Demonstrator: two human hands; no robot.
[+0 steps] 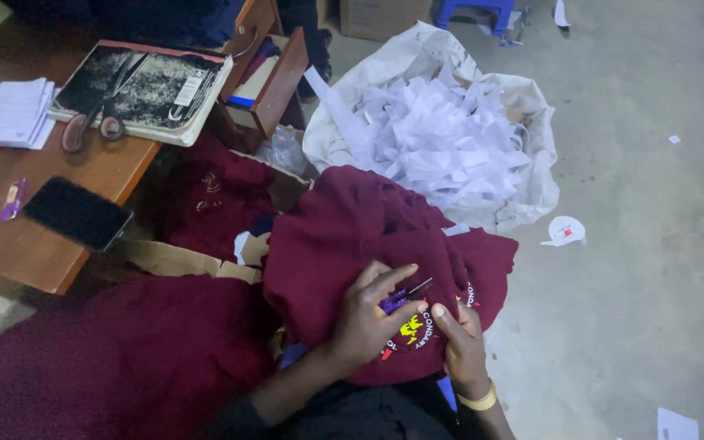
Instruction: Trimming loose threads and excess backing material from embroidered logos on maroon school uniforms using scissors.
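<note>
Head view shows you a white sack (531, 175) at about one o'clock, heaped with white paper strips (437, 138), and at ten o'clock an open cardboard box (177, 259) holding more maroon cloth. On the desk (83, 175) at ten o'clock lie a worn book (144, 85) with scissors (91, 122) across it, a paper stack (6, 114) and a dark phone (77, 213). The maroon garment (352, 236) lies bunched on your lap at six o'clock, its embroidered badge (413, 330) facing up; your left hand (368, 314) has its grip closed on a small purple tool (401, 296), while your right hand (459, 346) pinches the cloth beside the badge.
</note>
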